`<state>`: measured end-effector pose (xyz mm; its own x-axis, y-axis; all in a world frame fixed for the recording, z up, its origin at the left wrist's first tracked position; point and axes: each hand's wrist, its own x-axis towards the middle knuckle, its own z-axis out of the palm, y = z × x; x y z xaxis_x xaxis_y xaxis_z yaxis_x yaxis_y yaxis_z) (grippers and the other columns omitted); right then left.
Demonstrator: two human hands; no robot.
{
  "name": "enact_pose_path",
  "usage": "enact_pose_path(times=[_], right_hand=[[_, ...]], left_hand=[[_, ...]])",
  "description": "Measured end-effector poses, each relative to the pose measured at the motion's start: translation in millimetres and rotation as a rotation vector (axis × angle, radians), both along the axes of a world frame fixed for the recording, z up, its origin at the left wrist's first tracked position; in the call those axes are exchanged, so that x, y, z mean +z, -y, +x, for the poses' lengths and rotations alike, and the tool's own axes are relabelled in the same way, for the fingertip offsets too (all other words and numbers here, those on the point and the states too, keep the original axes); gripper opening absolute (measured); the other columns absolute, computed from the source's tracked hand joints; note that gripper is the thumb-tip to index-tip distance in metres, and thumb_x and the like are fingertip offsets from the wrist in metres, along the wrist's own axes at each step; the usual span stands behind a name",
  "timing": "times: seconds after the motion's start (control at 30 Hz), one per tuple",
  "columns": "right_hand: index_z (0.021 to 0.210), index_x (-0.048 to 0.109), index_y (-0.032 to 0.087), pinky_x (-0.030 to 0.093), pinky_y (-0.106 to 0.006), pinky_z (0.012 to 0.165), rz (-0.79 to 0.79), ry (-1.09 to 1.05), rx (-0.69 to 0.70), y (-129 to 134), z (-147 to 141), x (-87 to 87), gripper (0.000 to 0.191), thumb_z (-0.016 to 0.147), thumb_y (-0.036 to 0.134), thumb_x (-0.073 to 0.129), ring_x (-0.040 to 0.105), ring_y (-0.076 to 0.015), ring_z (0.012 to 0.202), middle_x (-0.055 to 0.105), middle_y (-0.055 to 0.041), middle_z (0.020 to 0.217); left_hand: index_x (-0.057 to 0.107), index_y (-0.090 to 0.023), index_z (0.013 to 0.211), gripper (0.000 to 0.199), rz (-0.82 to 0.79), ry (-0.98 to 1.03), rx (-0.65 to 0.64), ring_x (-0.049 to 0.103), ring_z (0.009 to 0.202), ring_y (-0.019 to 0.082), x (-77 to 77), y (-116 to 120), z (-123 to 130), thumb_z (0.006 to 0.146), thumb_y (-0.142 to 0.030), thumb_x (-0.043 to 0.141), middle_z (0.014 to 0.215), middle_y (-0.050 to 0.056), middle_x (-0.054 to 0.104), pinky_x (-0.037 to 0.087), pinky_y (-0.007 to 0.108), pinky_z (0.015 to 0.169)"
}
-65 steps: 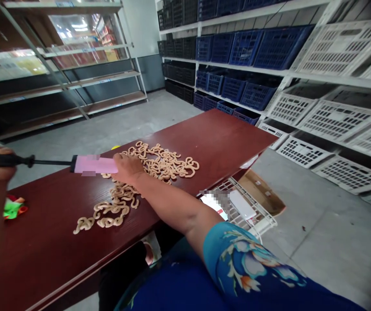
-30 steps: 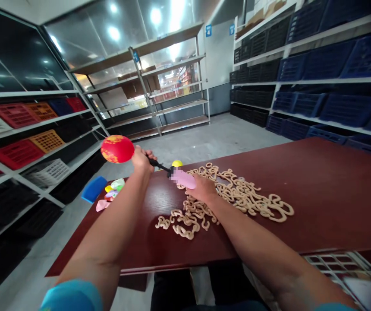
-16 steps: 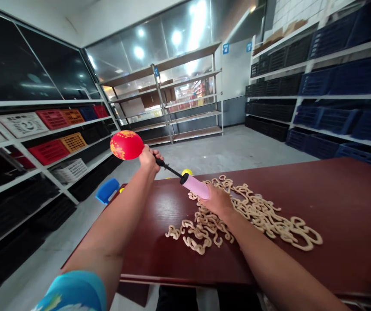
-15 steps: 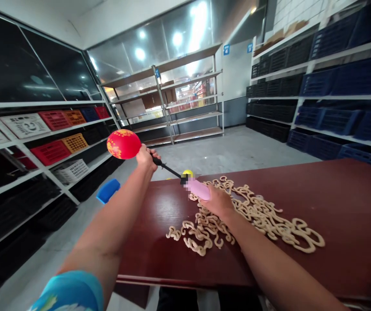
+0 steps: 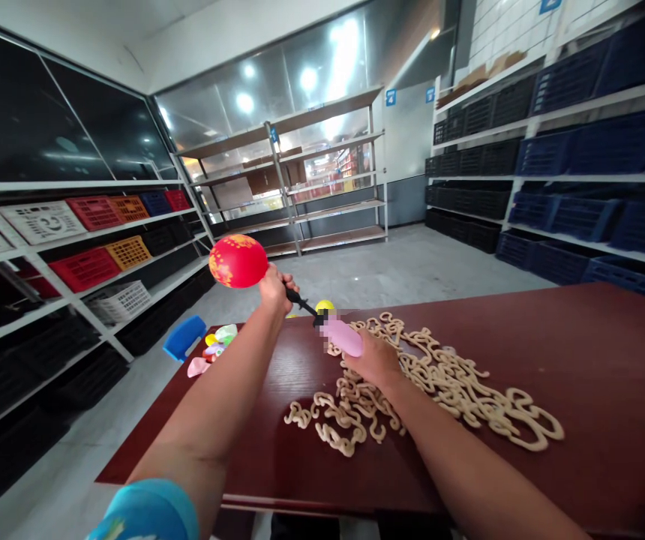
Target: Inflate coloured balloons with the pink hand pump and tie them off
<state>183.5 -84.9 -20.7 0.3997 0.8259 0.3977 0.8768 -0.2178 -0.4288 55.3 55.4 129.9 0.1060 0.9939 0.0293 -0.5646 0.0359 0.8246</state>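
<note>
A red balloon (image 5: pixel 238 261) with yellow print, partly inflated, extends left from my left hand (image 5: pixel 278 289). That hand is closed around the balloon's neck at the black end of a hand balloon pump. From there a black rod runs down to the pump's pink body (image 5: pixel 345 336), which my right hand (image 5: pixel 376 360) wraps around. A blurred patch covers the place where rod and body meet. Under my right hand a pile of curly beige ropelike pieces (image 5: pixel 446 375) spreads over the dark red table (image 5: pixel 586 352). The balloon's mouth is hidden by my fingers.
Several limp balloons (image 5: pixel 218 346) lie at the table's left edge, near a blue chair back (image 5: pixel 184 337). A yellow ball-like thing (image 5: pixel 324 306) shows past the far edge. Shelves with crates (image 5: pixel 83 266) line the left; blue crates (image 5: pixel 586 214) stand on the right.
My left hand and the red balloon have moved right and slightly down, closer to my right hand. Less of the black rod shows. The limp balloons have come into sight from behind my left arm.
</note>
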Motion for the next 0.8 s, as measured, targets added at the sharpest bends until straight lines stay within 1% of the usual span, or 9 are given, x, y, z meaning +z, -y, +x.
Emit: enact_pose_path(times=[0.13,0.23,0.33,0.5,0.57,0.6,0.63,0.7,0.8], right_hand=[[0.1,0.053,0.023,0.036,-0.028,0.058,0.007,-0.006,-0.002,2.8,0.6,4.9,0.041,0.064,0.041,0.058,0.06,-0.02,0.071,0.063,-0.0039,0.081],[0.099,0.054,0.022,0.035,-0.028,0.058,0.031,0.012,0.013,4.6,2.0,7.8,0.041,0.063,0.041,0.058,0.059,-0.0202,0.071,0.063,-0.0044,0.081],[0.1,0.054,0.022,0.035,-0.029,0.057,0.059,0.033,0.022,5.0,4.5,8.8,0.041,0.063,0.04,0.056,0.059,-0.0207,0.07,0.063,-0.0045,0.08],[0.106,0.052,0.023,0.036,-0.03,0.06,0.129,0.063,0.063,3.3,8.4,8.6,0.043,0.066,0.036,0.054,0.058,-0.0209,0.073,0.063,-0.0041,0.085],[0.106,0.053,0.022,0.037,-0.03,0.062,0.139,0.072,0.075,1.6,7.7,7.5,0.042,0.066,0.035,0.054,0.058,-0.0209,0.075,0.062,-0.0046,0.086],[0.105,0.053,0.022,0.037,-0.03,0.063,0.134,0.074,0.077,0.8,6.9,6.5,0.041,0.066,0.034,0.054,0.058,-0.021,0.075,0.062,-0.0049,0.086],[0.104,0.053,0.021,0.037,-0.03,0.063,0.123,0.073,0.076,0.0,5.9,5.2,0.041,0.065,0.034,0.055,0.058,-0.0211,0.076,0.062,-0.0051,0.085],[0.103,0.054,0.021,0.037,-0.03,0.064,0.087,0.072,0.071,-1.1,4.0,2.2,0.042,0.064,0.035,0.057,0.058,-0.0213,0.076,0.062,-0.0054,0.084],[0.099,0.054,0.021,0.037,-0.03,0.064,0.034,0.078,0.064,-1.3,2.8,-1.5,0.041,0.062,0.038,0.059,0.058,-0.0214,0.076,0.062,-0.0055,0.083]], left_hand=[[0.025,-0.02,0.056,0.04,-0.009,-0.002,-0.066,0.033,0.034,0.008,-23.4,16.4,20.0,0.08,-0.048,0.042,0.045,-0.003,0.035,0.03,0.022,0.036],[0.024,-0.02,0.056,0.039,-0.022,0.011,-0.054,0.034,0.034,0.008,-24.5,18.2,17.5,0.081,-0.045,0.041,0.045,-0.003,0.034,0.032,0.023,0.037],[0.023,-0.02,0.057,0.037,-0.026,0.022,-0.011,0.032,0.034,0.008,-5.5,10.3,0.5,0.082,-0.041,0.041,0.046,-0.004,0.034,0.031,0.022,0.037],[0.022,-0.02,0.057,0.033,0.002,0.036,0.064,0.029,0.033,0.007,47.5,-14.1,-44.2,0.08,-0.032,0.041,0.046,-0.004,0.031,0.029,0.021,0.036],[0.021,-0.019,0.057,0.032,0.033,0.04,0.072,0.029,0.034,0.006,60.7,-22.4,-58.7,0.08,-0.03,0.041,0.047,-0.004,0.03,0.028,0.02,0.035],[0.021,-0.019,0.057,0.032,0.041,0.038,0.074,0.029,0.034,0.006,63.1,-25.0,-63.5,0.08,-0.031,0.041,0.047,-0.005,0.03,0.028,0.02,0.035],[0.021,-0.019,0.057,0.032,0.044,0.036,0.078,0.029,0.034,0.006,62.5,-26.6,-66.5,0.08,-0.032,0.041,0.047,-0.005,0.031,0.028,0.019,0.036],[0.022,-0.019,0.057,0.033,0.029,0.032,0.088,0.029,0.034,0.006,53.3,-26.0,-66.8,0.08,-0.034,0.04,0.046,-0.005,0.031,0.028,0.019,0.036],[0.022,-0.019,0.057,0.034,-0.013,0.032,0.074,0.03,0.034,0.006,27.6,-17.9,-55.8,0.082,-0.035,0.038,0.046,-0.004,0.031,0.029,0.019,0.036]])
